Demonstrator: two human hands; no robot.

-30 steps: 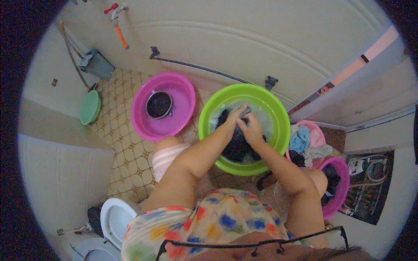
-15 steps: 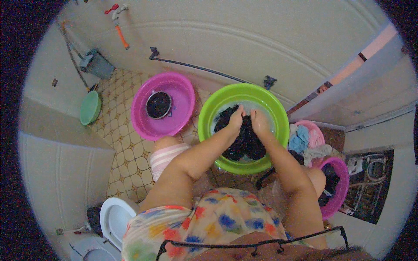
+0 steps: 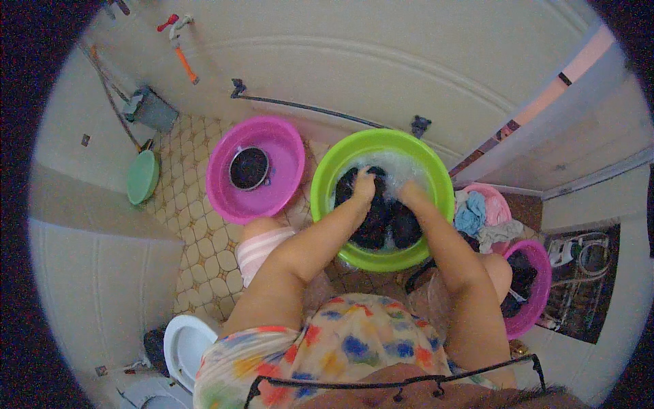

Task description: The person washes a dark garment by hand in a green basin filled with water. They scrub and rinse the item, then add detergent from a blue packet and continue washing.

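Note:
In front of me stands a large lime-green basin (image 3: pixel 325 235) with soapy water and dark wet cloth (image 3: pixel 371 221) in it. My left hand (image 3: pixel 364 184) is closed around a fold of the cloth, left of the basin's middle. On the right, my right hand (image 3: pixel 409 194) reaches into the foamy water beside the same cloth; its fingers are under the suds, so their hold is hidden. Foam (image 3: pixel 402 163) gathers at the far side of the basin.
A pink basin (image 3: pixel 289 191) at left holds a round dark-filled container (image 3: pixel 249 168). On the right are a heap of light clothes (image 3: pixel 480 215) and a purple basin (image 3: pixel 541 293) with dark clothes. A green bowl (image 3: pixel 143 177), grey bin (image 3: pixel 155 110) and toilet seat (image 3: pixel 178 341) lie further left.
My hands have moved slightly apart and down, the right one sinking into the water. More foam shows, and the dark cloth has shifted. The view has tilted a little.

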